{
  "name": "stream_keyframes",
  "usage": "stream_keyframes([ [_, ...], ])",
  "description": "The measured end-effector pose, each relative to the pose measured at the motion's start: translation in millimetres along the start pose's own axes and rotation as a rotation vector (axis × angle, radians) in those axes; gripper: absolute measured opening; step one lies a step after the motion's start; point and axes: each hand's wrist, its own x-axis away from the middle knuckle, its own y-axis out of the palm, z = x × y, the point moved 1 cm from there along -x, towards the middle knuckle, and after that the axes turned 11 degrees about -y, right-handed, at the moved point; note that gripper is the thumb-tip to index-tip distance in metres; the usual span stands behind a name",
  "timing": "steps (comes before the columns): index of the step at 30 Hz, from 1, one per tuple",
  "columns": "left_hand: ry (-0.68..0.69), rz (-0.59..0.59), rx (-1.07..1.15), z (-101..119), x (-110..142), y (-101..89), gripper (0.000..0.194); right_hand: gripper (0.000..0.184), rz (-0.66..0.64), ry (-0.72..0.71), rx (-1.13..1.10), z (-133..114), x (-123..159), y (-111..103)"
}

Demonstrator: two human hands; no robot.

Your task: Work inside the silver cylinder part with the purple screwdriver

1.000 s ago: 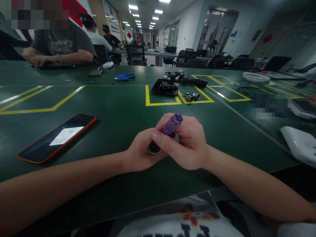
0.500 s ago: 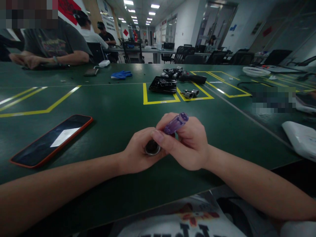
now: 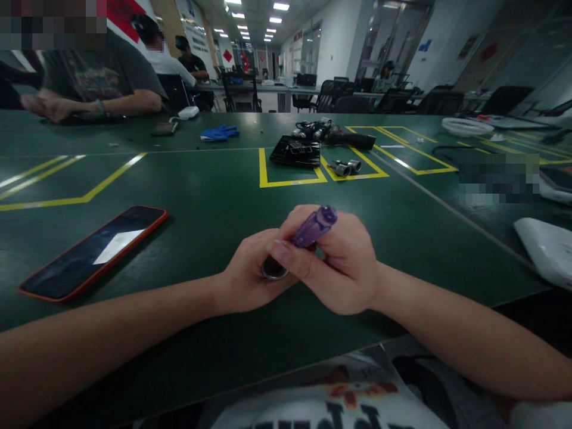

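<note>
My left hand (image 3: 250,271) is closed around a round metal connector (image 3: 273,273); its ring-shaped rim and dark inside face me, and the rest is covered by fingers. My right hand (image 3: 344,265) pinches a screwdriver (image 3: 314,227) by its clear purple handle, which tilts up to the right. The screwdriver's shaft and tip are hidden behind my fingers. Both hands touch each other above the green table (image 3: 201,226), close to its near edge.
Left lies a phone (image 3: 93,253) in an orange case. Ahead, inside yellow tape, are a black plastic bag (image 3: 295,152), metal connectors (image 3: 347,168) and a black cylindrical tool (image 3: 353,140). A blue glove (image 3: 220,133) lies further back. A white device (image 3: 543,247) sits right. A person (image 3: 98,83) sits opposite.
My right hand has turned slightly, and the purple handle has shifted a little left and down. My left hand keeps its hold on the connector.
</note>
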Motion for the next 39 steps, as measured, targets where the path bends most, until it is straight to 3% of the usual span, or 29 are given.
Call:
stream_keyframes([
  [11, 0.003, 0.019, 0.006, -2.3, 0.3, 0.0, 0.011, 0.022, 0.033, 0.013, -0.039, -0.8, -0.7, -0.4],
  [31, -0.056, -0.049, -0.047, -2.5, 1.6, -0.1, 0.012, 0.012, 0.019, -0.015, -0.066, 0.6, 2.8, 0.0],
  [39, -0.048, -0.025, -0.028, 0.3, -0.5, -1.3, 0.010, 0.017, 0.004, 0.008, -0.029, 0.6, 2.2, -0.8],
])
